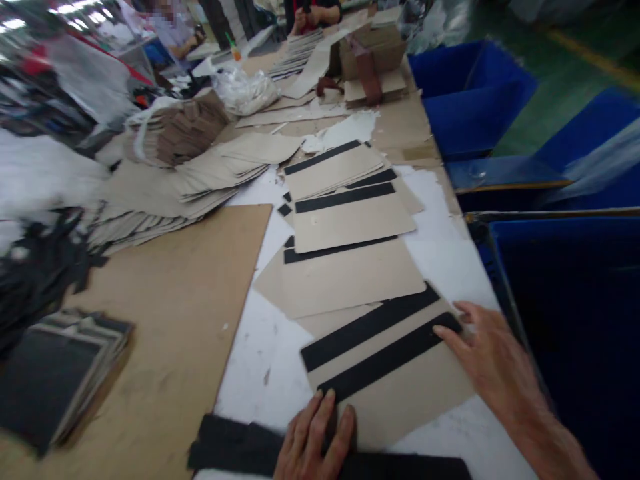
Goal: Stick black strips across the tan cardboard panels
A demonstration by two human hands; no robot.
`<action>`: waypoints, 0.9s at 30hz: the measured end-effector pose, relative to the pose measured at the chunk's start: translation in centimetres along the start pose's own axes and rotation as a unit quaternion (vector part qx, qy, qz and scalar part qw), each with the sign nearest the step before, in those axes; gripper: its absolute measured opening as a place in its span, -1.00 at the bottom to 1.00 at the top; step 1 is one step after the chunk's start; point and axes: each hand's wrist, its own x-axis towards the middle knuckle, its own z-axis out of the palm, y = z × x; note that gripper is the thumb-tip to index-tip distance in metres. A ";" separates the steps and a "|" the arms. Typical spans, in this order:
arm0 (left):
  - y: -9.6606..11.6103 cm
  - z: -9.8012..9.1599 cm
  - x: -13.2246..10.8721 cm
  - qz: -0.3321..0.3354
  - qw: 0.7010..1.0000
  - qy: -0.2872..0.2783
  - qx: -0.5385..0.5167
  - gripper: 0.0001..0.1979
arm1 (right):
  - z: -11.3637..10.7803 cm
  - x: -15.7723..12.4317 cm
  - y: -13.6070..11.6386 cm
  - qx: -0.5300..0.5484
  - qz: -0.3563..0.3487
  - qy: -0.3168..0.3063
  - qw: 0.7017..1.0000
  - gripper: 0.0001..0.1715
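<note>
A beige panel [405, 407] lies at the near end of the white work surface. Across its top edge runs a black strip [390, 357], flat against it. My left hand [316, 437] rests with fingers stretched at the strip's left end, above a pile of loose black strips [240, 445]. On the strip's right end sits the thumb of my right hand [487, 350], its index finger reaching apart along the panel's right edge. Its other fingers are mostly hidden. Further up, overlapping beige panels [353, 223] carry similar black strips.
A tan board [190, 320] covers the left side, with a stack of dark-faced pieces [55, 380] on it. Fanned beige sheets [200, 177] lie beyond. Blue bins [570, 320] stand along the right edge. People [315, 17] work at the far end.
</note>
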 end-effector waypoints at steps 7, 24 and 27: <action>-0.2 -1.2 -0.3 -0.012 0.989 -0.139 -0.055 -0.38 | 0.8 -0.9 0.7 -0.016 -0.053 -0.071 0.996 -0.69; -0.3 -1.9 1.8 -0.051 0.981 -0.154 -0.110 -0.35 | -0.2 1.9 1.1 0.010 -0.011 -0.080 0.997 -0.69; -1.3 -2.9 1.2 -0.075 0.974 -0.179 -0.118 -0.29 | -1.2 1.9 1.6 0.021 -0.006 -0.067 0.998 -0.72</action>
